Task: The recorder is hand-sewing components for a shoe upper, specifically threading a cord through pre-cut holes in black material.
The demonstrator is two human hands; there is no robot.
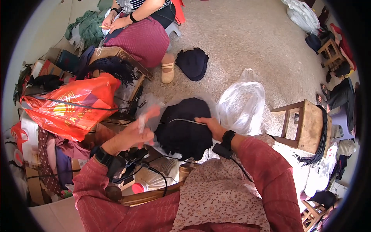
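A stack of dark navy cloth pieces [183,141] lies before me, with a clear plastic bag [206,99] around its far side. Across the cloth runs a thin pale cord [181,120]. My right hand [214,127] rests at the right edge of the stack, thumb and fingers closed on the cord's right end. Left of the cloth, my left hand [133,133] is raised with its fingers apart. Those fingers are partly blurred, next to the bag's plastic. Both wrists wear dark bands with cables.
A red plastic bag [77,106] sits on clutter at left. Another person [135,15] sits beyond, hands on a small thing. More dark cloth [192,63] and an airy clear bag [242,102] lie on the floor. A wooden stool [313,123] bearing black cords [324,135] stands right.
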